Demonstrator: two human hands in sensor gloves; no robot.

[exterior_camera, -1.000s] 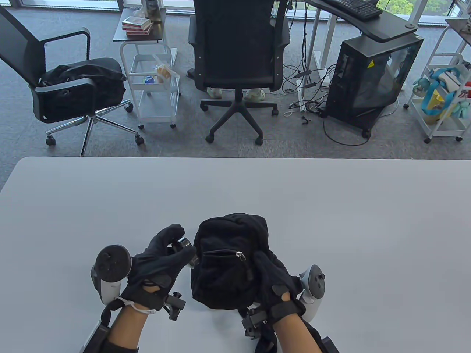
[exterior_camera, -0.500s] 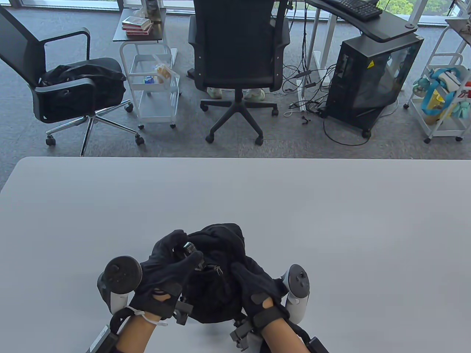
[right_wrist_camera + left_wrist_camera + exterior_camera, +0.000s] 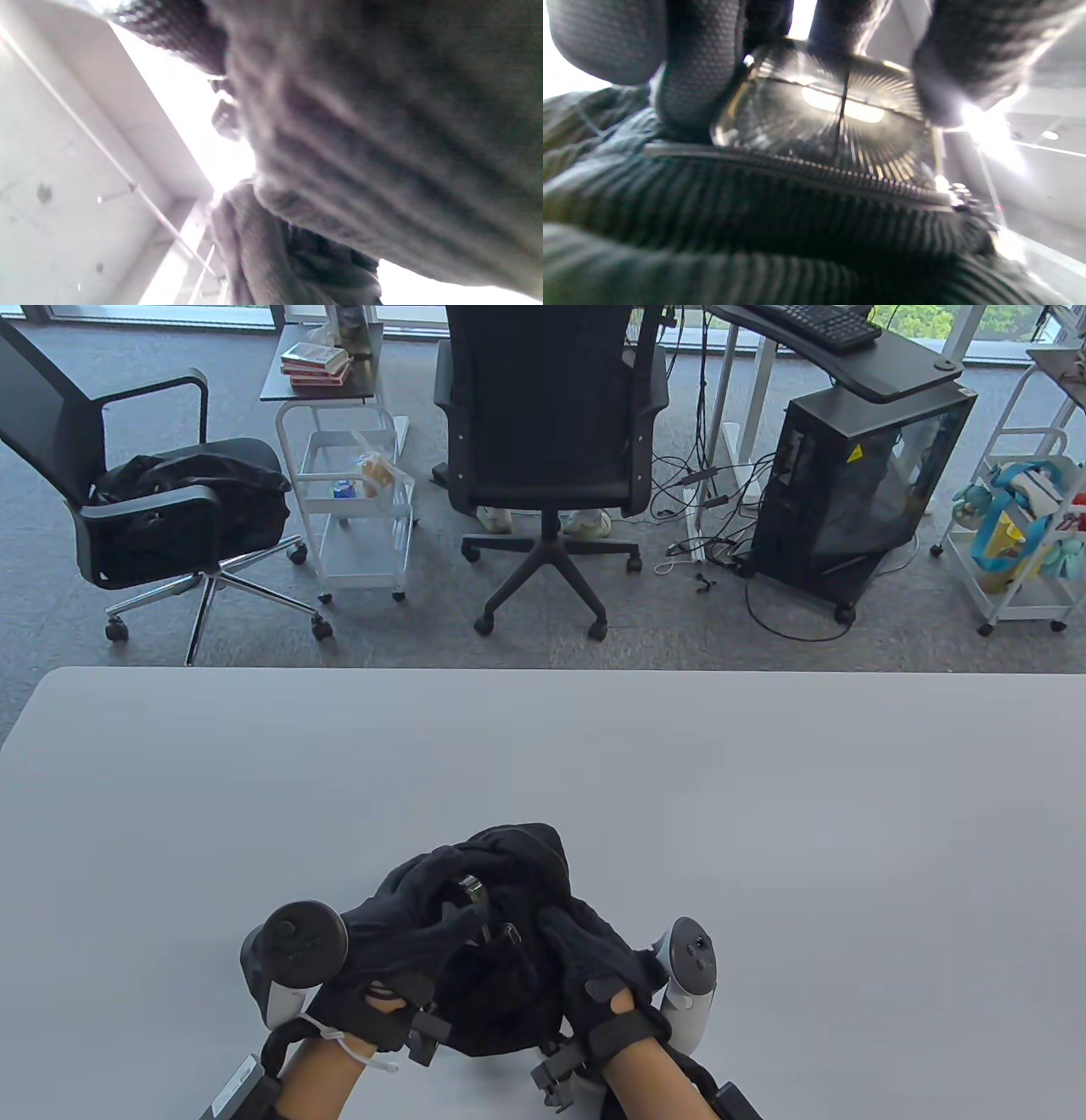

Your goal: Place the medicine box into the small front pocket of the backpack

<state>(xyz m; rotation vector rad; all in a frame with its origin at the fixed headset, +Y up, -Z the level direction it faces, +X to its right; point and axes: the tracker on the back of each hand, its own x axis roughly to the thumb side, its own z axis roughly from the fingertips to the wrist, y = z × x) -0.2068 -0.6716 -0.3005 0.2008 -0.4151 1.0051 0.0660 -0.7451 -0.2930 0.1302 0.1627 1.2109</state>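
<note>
- Black backpack (image 3: 517, 984) slumped near the tabletop's (image 3: 764, 814) near edge, about midway along it, between the two gloved hands.
- Left hand (image 3: 407, 933) on the backpack's upper left, fingers (image 3: 700, 72) closed around a small shiny medicine box (image 3: 831, 123), metallic or clear with ribbed reflections.
- Medicine box pinched from above, lower edge right at the front pocket's zipper line (image 3: 797, 169); in the table view only a silvery sliver (image 3: 472, 887) visible between the fingers.
- Partly inside the pocket or only at its mouth: cannot tell.
- Zipper pull (image 3: 512, 934) just right of the left thumb.
- Right hand (image 3: 594, 967) gripping the backpack's right side, fingers curled into the ribbed black fabric (image 3: 382, 148).
- White tracker (image 3: 293, 959) strapped to the left hand's back, another (image 3: 691, 976) to the right.
</note>
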